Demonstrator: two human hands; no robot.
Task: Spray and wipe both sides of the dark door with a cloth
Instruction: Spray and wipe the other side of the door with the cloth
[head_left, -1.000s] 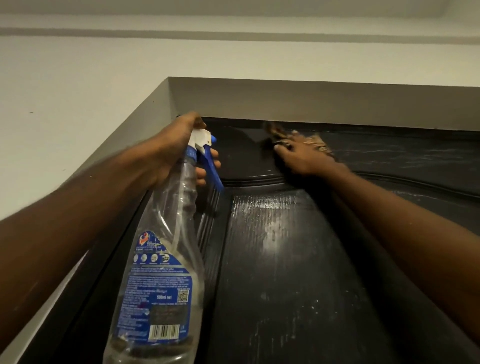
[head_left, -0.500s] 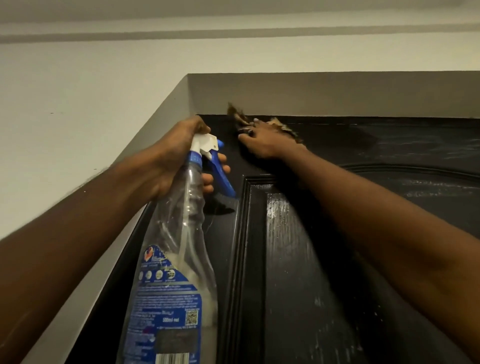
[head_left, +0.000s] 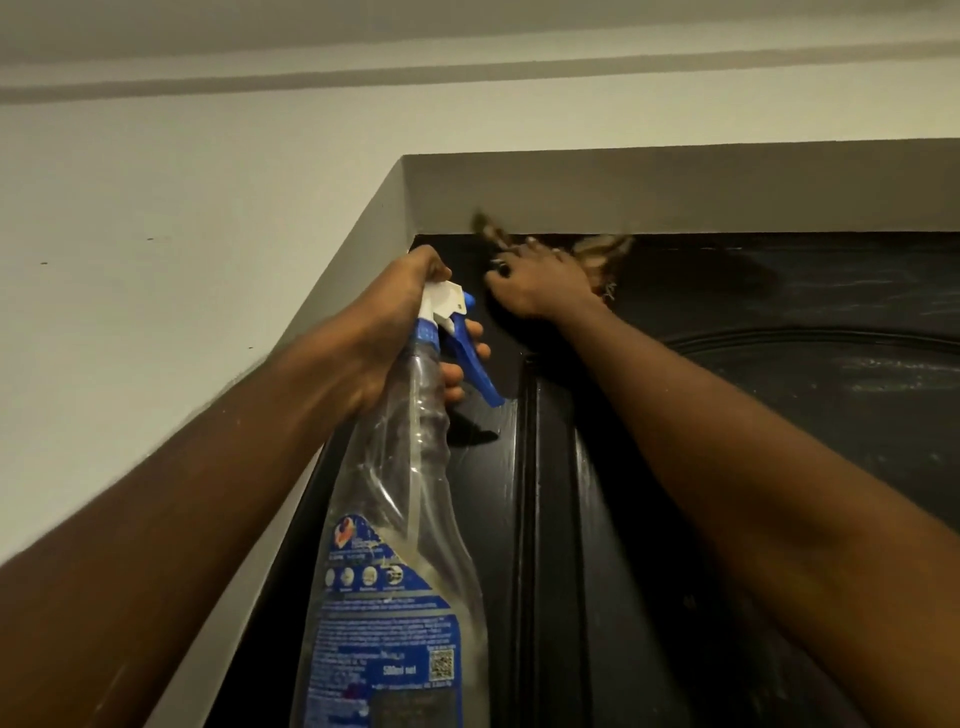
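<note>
The glossy dark panelled door (head_left: 649, 519) fills the lower right of the view, set in a pale grey frame (head_left: 675, 192) under an off-white wall (head_left: 156, 234), with streaks of wet on its upper right. The left hand (head_left: 400, 332) is wrapped around the neck of a clear plastic spray bottle with a blue trigger and blue label (head_left: 400, 545), held up just beside the door's left edge. The right hand (head_left: 535, 280) is pressed flat on a blurred brown patterned cloth (head_left: 597, 252) against the door's top left corner, close under the frame.
</note>
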